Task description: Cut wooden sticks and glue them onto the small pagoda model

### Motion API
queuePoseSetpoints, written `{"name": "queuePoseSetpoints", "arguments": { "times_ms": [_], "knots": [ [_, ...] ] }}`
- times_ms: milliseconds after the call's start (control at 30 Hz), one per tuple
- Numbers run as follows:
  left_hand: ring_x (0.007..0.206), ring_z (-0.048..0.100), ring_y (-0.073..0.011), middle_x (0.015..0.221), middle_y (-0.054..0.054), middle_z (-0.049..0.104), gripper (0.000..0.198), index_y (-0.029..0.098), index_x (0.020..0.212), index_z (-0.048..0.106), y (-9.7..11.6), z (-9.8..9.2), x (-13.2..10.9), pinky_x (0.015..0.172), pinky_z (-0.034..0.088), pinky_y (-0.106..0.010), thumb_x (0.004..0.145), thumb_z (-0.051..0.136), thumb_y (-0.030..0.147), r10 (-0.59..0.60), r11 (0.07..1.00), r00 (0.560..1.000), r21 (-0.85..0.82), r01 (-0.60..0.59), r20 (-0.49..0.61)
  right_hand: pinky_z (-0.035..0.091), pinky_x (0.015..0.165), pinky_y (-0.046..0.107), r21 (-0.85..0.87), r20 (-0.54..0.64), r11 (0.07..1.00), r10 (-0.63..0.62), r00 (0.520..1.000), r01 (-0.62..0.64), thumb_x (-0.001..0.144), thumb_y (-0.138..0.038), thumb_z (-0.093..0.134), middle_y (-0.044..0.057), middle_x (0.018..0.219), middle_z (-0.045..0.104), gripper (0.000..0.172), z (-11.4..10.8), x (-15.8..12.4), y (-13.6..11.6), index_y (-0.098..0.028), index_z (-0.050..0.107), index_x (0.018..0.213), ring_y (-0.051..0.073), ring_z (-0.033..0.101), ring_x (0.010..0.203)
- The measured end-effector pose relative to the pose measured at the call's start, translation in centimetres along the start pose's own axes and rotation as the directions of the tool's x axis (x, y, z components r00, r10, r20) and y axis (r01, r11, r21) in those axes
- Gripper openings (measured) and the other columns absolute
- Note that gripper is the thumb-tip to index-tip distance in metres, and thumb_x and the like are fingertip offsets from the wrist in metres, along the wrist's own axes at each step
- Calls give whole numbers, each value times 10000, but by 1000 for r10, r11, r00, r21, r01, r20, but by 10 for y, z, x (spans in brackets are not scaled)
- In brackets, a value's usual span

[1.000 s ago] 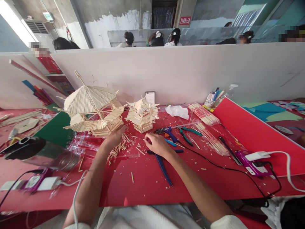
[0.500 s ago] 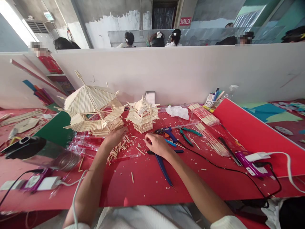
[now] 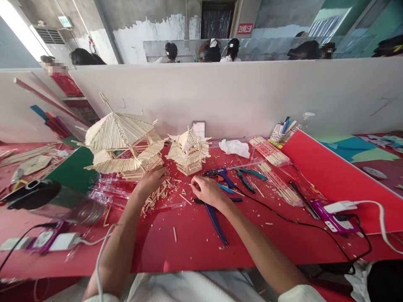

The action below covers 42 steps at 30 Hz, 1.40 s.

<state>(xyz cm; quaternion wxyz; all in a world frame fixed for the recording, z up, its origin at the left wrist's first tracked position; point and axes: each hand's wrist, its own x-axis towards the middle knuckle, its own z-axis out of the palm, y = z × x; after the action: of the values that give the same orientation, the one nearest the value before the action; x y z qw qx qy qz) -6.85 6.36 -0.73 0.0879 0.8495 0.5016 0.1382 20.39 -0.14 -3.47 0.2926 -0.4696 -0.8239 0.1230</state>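
Note:
My left hand (image 3: 152, 180) reaches over a heap of short wooden sticks (image 3: 157, 195), its fingertips at the base of a large stick-built pavilion model (image 3: 122, 144); the fingers curl down and what they touch is hidden. My right hand (image 3: 206, 191) rests on the red table (image 3: 195, 239), fingers pinched on a thin wooden stick (image 3: 192, 184). A smaller stick pavilion (image 3: 188, 153) stands just beyond both hands. Blue-handled pliers (image 3: 215, 220) lie under my right wrist.
A blue glue gun (image 3: 220, 174) with a black cord and green-handled pliers (image 3: 248, 176) lie right of the small model. Clear boxes of sticks (image 3: 270, 153), crumpled tissue (image 3: 234, 147), a purple power strip (image 3: 330, 216) and a dark bottle (image 3: 53, 203) surround the work area. A white partition (image 3: 239, 96) stands behind.

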Motion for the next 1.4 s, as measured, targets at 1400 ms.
{"name": "queuePoseSetpoints", "arguments": {
  "times_ms": [1400],
  "knots": [
    [884,702,-248,997,-67,755,230,232,1040,682,7,-5,-3,774,519,-321,984,516,381,-34,997,999,-67,35,19,386,657,250,-8,5,1000,4,1000,-4,946,-141,632,18,838,714,93,0,0,0,-217,603,903,154,648,719]
  ]
}}
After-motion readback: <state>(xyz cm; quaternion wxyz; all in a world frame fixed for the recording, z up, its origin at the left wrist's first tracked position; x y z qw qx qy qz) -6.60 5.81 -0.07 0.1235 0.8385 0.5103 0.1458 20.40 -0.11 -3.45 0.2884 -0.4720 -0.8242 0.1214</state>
